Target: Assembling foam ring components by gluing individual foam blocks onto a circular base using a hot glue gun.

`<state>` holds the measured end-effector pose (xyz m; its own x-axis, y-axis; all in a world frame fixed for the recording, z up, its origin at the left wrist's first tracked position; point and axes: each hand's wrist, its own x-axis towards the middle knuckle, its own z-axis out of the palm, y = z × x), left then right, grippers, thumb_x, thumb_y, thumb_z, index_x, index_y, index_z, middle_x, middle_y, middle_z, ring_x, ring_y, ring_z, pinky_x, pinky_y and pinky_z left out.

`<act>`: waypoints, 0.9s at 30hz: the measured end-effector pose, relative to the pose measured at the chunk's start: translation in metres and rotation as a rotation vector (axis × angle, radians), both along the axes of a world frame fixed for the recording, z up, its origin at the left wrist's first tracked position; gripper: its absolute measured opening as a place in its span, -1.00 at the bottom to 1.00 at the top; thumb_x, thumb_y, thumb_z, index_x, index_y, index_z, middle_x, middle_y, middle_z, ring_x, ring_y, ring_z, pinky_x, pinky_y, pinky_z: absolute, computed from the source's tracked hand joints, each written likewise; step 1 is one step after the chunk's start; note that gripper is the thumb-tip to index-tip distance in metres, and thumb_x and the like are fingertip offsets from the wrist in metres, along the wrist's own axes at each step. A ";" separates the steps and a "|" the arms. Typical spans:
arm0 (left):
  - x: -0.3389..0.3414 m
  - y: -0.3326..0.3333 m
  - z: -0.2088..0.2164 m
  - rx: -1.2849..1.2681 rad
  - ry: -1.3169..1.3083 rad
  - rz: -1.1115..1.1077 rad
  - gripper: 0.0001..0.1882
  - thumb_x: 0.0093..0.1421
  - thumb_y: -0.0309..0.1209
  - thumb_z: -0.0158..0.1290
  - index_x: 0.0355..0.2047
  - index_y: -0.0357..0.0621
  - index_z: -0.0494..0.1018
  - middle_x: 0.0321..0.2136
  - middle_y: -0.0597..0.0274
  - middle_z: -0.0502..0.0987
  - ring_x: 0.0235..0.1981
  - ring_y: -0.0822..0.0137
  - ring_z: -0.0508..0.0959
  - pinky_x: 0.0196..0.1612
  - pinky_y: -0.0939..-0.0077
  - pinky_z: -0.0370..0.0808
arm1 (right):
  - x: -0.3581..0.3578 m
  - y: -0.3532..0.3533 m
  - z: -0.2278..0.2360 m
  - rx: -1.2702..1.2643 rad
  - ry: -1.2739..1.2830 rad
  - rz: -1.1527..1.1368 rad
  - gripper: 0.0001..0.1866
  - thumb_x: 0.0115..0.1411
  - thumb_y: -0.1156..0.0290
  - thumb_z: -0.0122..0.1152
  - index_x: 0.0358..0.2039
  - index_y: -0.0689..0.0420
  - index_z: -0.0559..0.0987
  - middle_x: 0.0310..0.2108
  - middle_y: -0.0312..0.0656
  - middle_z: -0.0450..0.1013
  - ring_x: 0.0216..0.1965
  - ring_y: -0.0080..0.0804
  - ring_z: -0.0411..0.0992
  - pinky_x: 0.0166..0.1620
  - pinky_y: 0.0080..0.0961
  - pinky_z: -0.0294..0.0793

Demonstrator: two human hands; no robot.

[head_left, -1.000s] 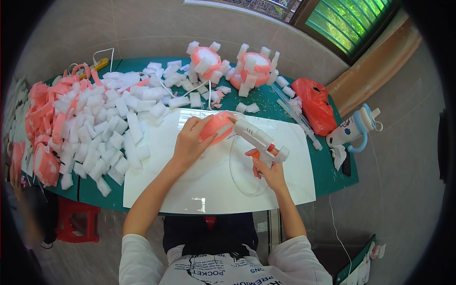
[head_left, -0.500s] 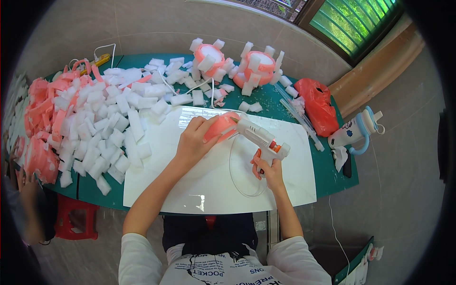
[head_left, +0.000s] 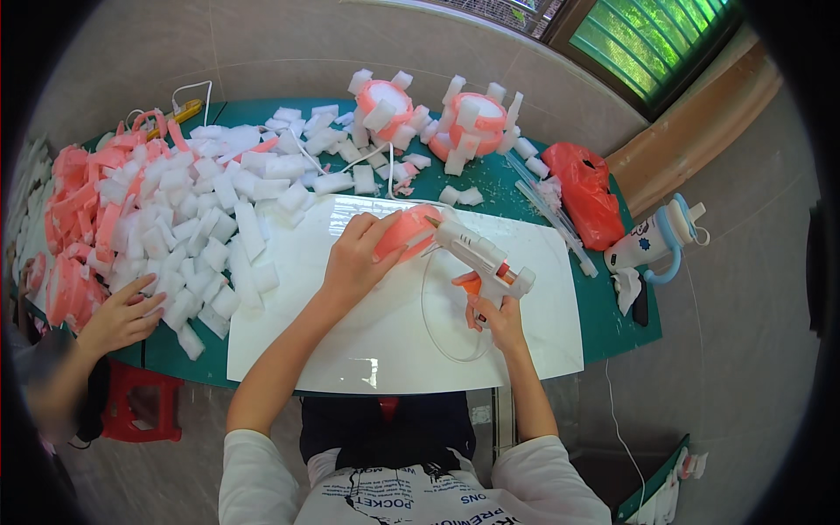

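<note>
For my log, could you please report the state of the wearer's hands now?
Left hand: holding the pink band.
Right hand: closed around the glue gun.

I see room for a hand to pass over the near middle of the white board (head_left: 398, 346), between the forearms (head_left: 293, 346), though a thin cord (head_left: 423, 289) loops there beside the glue gun (head_left: 477, 252). Leftward, heaped white foam blocks (head_left: 210, 254) bar the way, a co-worker's hand (head_left: 122, 321) at their edge; far right, a red bag (head_left: 579, 199) blocks passage.

Foam blks (head_left: 226, 191) L on tbl (head_left: 605, 324), glue gun (head_left: 475, 250) over board (head_left: 398, 328), bag (head_left: 581, 199) far R
</note>
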<state>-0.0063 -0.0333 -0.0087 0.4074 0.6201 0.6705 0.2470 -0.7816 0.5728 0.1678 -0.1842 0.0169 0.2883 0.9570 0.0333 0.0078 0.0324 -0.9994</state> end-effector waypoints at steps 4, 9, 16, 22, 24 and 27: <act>0.001 0.000 -0.001 0.005 0.000 -0.007 -0.50 -0.11 -0.43 0.21 -0.09 -0.12 0.41 -0.42 0.21 0.36 -0.37 0.27 0.41 -0.39 0.45 0.43 | 0.006 -0.001 -0.004 -0.055 -0.038 0.034 -0.80 0.05 0.55 0.04 -0.27 0.27 0.38 -0.53 -0.25 0.36 -0.74 -0.67 0.21 -0.70 -0.70 0.12; 0.000 0.001 -0.001 0.024 -0.019 -0.004 -0.49 -0.13 -0.45 0.23 -0.09 -0.11 0.42 -0.44 0.20 0.35 -0.40 0.27 0.41 -0.39 0.46 0.41 | 0.002 0.000 -0.003 -0.034 0.028 -0.015 -0.85 0.06 0.50 0.07 -0.34 0.23 0.36 -0.59 -0.25 0.33 -0.76 -0.65 0.22 -0.72 -0.68 0.10; 0.001 0.000 -0.001 0.002 -0.004 -0.011 -0.50 -0.12 -0.42 0.21 -0.08 -0.10 0.41 -0.41 0.21 0.36 -0.37 0.26 0.40 -0.37 0.44 0.43 | 0.004 -0.002 -0.006 -0.045 0.036 -0.038 -0.85 0.06 0.48 0.06 -0.35 0.23 0.36 -0.58 -0.24 0.33 -0.76 -0.64 0.21 -0.70 -0.68 0.09; 0.000 0.000 -0.001 0.021 -0.034 -0.002 -0.49 -0.14 -0.48 0.23 -0.10 -0.11 0.43 -0.45 0.18 0.35 -0.43 0.26 0.40 -0.39 0.47 0.40 | -0.008 -0.002 0.009 -0.002 -0.002 -0.053 -0.85 0.03 0.54 0.00 -0.34 0.27 0.40 -0.65 -0.31 0.30 -0.75 -0.63 0.18 -0.67 -0.69 0.09; 0.000 0.000 -0.001 0.018 -0.035 -0.002 -0.49 -0.14 -0.48 0.23 -0.10 -0.11 0.43 -0.45 0.19 0.35 -0.44 0.26 0.40 -0.40 0.47 0.40 | 0.003 -0.004 -0.002 -0.013 -0.024 -0.011 -0.86 0.03 0.54 0.00 -0.35 0.26 0.39 -0.68 -0.31 0.29 -0.76 -0.64 0.18 -0.68 -0.69 0.08; 0.002 0.000 0.000 0.019 -0.041 -0.007 -0.50 -0.14 -0.48 0.23 -0.10 -0.11 0.43 -0.46 0.19 0.35 -0.44 0.27 0.41 -0.40 0.47 0.39 | 0.007 -0.005 -0.007 -0.024 -0.014 -0.008 -0.88 0.03 0.54 0.01 -0.37 0.24 0.37 -0.73 -0.33 0.25 -0.76 -0.64 0.18 -0.68 -0.68 0.07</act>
<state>-0.0044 -0.0337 -0.0087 0.3834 0.6046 0.6982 0.2185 -0.7939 0.5675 0.1747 -0.1894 0.0103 0.2957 0.9552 0.0145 0.0219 0.0084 -0.9997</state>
